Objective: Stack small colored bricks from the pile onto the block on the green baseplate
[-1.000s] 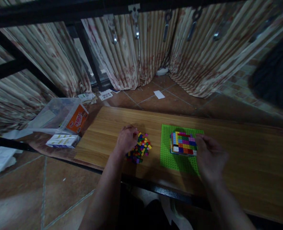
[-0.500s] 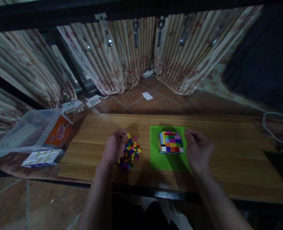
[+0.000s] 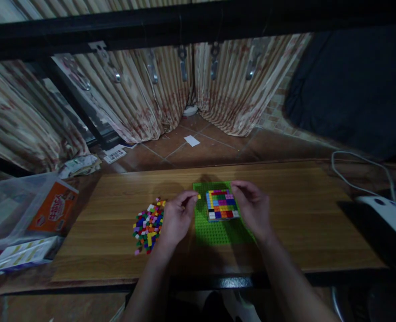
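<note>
My left hand (image 3: pixel 179 218) pinches a small yellow brick (image 3: pixel 199 197) between thumb and forefinger, just above the left edge of the green baseplate (image 3: pixel 211 233). On that plate stands a low block built of many coloured bricks (image 3: pixel 222 205), with rows of several colours across its top. At the right side of the block is my right hand (image 3: pixel 251 208), fingers drawn together near its upper right corner. Whether anything is between those fingertips is too small to tell. A heap of loose coloured bricks (image 3: pixel 148 226) lies left of my left hand, which partly covers it.
Everything rests on a long wooden tabletop (image 3: pixel 295 214). Left of it are a clear plastic bin (image 3: pixel 13 201) with an orange label and a white box (image 3: pixel 25 255). A white device (image 3: pixel 382 214) with a cable (image 3: pixel 362 154) sits at the right end.
My left hand has gone from the brick heap rightward to the baseplate, with a yellow brick at its fingertips. My right hand stays beside the block. The camera view has shifted right.
</note>
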A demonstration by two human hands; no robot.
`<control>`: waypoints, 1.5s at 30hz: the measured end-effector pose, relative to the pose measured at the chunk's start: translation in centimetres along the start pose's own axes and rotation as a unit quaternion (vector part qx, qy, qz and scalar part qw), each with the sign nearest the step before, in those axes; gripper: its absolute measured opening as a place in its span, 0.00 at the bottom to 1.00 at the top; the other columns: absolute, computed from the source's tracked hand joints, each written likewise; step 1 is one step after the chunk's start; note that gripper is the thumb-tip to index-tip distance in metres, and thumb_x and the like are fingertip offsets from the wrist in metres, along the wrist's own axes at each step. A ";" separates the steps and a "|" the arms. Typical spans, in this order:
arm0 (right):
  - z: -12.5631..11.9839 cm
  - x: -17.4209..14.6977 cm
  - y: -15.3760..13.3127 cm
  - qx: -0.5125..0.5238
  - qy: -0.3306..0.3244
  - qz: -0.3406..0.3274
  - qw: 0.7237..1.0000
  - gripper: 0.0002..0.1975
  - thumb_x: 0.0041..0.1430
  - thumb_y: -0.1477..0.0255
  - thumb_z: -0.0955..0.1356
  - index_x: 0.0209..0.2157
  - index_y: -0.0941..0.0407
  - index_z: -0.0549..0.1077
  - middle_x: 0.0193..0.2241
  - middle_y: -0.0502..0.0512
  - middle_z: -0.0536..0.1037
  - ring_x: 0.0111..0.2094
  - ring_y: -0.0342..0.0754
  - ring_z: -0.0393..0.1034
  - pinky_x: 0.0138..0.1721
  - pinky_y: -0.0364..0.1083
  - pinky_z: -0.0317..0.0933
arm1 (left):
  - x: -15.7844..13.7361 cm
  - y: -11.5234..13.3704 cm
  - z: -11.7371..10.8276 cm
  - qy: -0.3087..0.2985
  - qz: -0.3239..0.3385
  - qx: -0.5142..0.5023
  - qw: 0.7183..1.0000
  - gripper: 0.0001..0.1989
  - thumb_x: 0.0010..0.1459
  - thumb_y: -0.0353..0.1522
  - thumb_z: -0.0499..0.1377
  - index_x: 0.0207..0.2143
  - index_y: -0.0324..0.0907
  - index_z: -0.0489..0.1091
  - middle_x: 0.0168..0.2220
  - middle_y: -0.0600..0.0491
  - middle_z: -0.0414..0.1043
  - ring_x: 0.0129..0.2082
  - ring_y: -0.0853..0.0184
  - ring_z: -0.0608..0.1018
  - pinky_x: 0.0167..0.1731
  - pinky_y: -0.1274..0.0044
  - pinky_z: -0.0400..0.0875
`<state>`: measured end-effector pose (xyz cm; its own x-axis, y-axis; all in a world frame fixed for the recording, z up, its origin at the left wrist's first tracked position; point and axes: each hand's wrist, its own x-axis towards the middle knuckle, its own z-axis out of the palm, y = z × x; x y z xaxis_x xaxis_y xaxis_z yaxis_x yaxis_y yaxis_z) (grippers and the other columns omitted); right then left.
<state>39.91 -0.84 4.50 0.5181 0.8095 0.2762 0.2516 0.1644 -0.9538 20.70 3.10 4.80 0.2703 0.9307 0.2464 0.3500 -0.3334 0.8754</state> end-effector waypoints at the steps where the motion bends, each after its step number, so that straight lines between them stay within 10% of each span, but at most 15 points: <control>1: 0.1 -0.3 -0.4 -0.016 -0.040 -0.030 0.999 0.08 0.57 0.67 0.68 0.36 0.53 0.77 0.34 0.53 0.78 0.35 0.47 0.72 0.39 0.47 0.65 | 0.0 0.1 0.3 -0.003 -0.003 -0.020 1.000 0.10 0.59 0.35 0.56 0.39 0.41 0.74 0.36 0.52 0.77 0.35 0.69 0.77 0.37 0.78 0.70; 9: 1.1 -1.7 -1.8 -0.028 -0.236 -0.132 0.962 0.11 0.61 0.72 0.65 0.44 0.48 0.76 0.40 0.53 0.77 0.43 0.48 0.70 0.46 0.50 0.64 | 0.1 1.2 2.1 -0.052 -0.065 -0.207 0.975 0.09 0.55 0.35 0.61 0.37 0.40 0.71 0.32 0.53 0.75 0.33 0.70 0.76 0.35 0.79 0.71; 19: -2.5 2.0 1.9 0.008 -0.045 -0.029 0.999 0.06 0.55 0.68 0.70 0.34 0.51 0.79 0.35 0.52 0.80 0.38 0.48 0.73 0.41 0.48 0.66 | 0.0 0.6 2.7 0.036 -0.048 -0.056 0.997 0.12 0.58 0.36 0.57 0.42 0.41 0.70 0.39 0.51 0.75 0.37 0.69 0.76 0.39 0.76 0.70; 45: -1.2 2.5 3.0 0.049 -0.126 0.108 0.985 0.07 0.49 0.66 0.71 0.30 0.53 0.79 0.28 0.51 0.80 0.31 0.47 0.71 0.34 0.46 0.64 | -0.3 -0.5 3.8 -0.043 -0.119 -0.118 0.985 0.18 0.55 0.36 0.60 0.49 0.42 0.69 0.42 0.48 0.77 0.40 0.63 0.79 0.40 0.72 0.75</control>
<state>42.94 1.03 2.50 0.3282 0.9438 0.0387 0.0718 0.0159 -0.9973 23.90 2.36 2.72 0.2843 0.9587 -0.0048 0.1976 -0.0537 0.9788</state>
